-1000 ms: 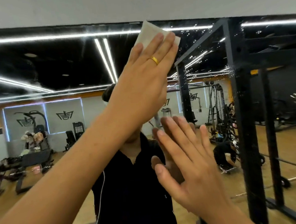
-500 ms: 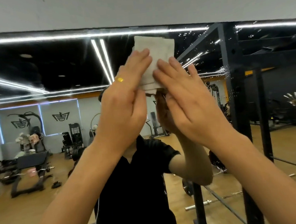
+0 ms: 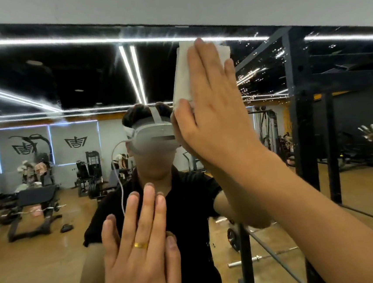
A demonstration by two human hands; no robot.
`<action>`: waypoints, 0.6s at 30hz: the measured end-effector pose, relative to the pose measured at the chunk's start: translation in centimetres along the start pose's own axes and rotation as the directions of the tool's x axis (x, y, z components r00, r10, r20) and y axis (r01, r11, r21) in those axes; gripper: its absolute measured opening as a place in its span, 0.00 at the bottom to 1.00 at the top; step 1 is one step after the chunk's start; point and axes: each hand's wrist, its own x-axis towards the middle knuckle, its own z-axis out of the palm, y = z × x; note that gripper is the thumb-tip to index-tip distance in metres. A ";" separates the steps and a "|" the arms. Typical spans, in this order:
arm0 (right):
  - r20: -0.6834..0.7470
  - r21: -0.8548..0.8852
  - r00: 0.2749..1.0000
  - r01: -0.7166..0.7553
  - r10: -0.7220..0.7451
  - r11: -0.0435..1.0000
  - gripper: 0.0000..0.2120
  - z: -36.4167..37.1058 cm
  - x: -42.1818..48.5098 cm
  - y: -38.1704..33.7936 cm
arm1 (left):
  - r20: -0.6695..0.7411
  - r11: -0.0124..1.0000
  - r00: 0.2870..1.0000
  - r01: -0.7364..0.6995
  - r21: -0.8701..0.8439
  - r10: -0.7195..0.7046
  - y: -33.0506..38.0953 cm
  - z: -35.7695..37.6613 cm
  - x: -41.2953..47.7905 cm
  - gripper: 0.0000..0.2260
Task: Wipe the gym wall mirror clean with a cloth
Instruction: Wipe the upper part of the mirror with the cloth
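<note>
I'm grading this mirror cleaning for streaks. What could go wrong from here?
1. The bare left hand lies flat at or close to the mirror, so it may leave fingerprints.
2. The right hand presses the cloth with flat fingers only; it could slip out.
3. The droplets right of the cloth may get missed or smeared.

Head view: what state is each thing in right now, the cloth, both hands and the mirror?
cloth: folded, pressed flat on the glass just under the mirror's top edge.
right hand: fingers straight, pressing the cloth to the glass.
left hand: fingers straight, palm toward the glass, holding nothing.
mirror: white specks at upper right, hazy smears at upper left.
</note>
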 end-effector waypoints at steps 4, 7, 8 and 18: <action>-0.006 0.000 1.000 -0.024 0.024 1.000 0.34 0.8 0.7 0.0 | -0.021 0.999 0.999 0.031 -0.013 -0.032 0.6 -0.3 0.3 0.27; -0.067 -0.026 0.997 -0.032 0.030 0.999 0.35 1.4 0.6 -0.2 | -0.002 0.999 1.000 0.031 -0.018 -0.031 0.6 -0.3 0.2 0.27; -0.076 -0.027 0.997 -0.032 0.030 0.999 0.35 1.6 0.6 -0.2 | -0.001 0.999 1.000 0.027 -0.020 -0.027 0.6 -0.2 0.1 0.27; -0.098 -0.022 0.995 -0.035 0.033 0.999 0.33 2.0 0.3 -0.6 | 0.002 0.999 0.999 0.035 -0.026 -0.035 0.5 0.0 -0.1 0.26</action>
